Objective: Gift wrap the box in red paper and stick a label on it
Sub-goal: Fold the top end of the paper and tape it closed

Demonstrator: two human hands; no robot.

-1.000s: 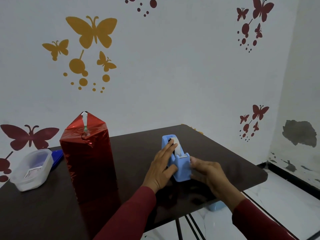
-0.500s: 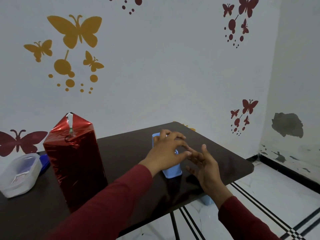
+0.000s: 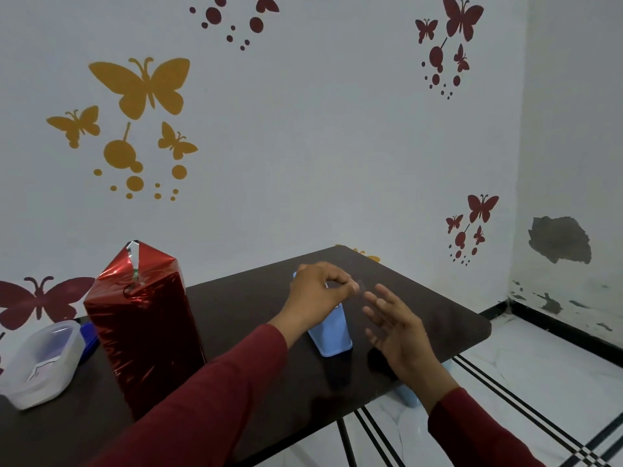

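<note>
The tall box wrapped in shiny red paper [image 3: 145, 328] stands upright on the left of the dark table [image 3: 236, 298], its top folded to a peak with a silvery strip. A light blue tape dispenser [image 3: 332, 335] stands near the table's middle. My left hand [image 3: 313, 294] hovers just above it, its thumb and fingertips pinching a faint clear strip of tape [image 3: 361, 287]. My right hand [image 3: 394, 328] is beside the dispenser on the right, fingers spread and straight, holding nothing.
A clear plastic tub [image 3: 43, 358] sits at the table's left edge with a blue lid [image 3: 88, 335] behind it. A pale blue object [image 3: 408, 396] shows on the floor under the table's right edge. A white wall rises close behind the table.
My left hand has risen off the dispenser's side and now pinches a tape strip above it. My right hand let go of the dispenser and opened, moving right.
</note>
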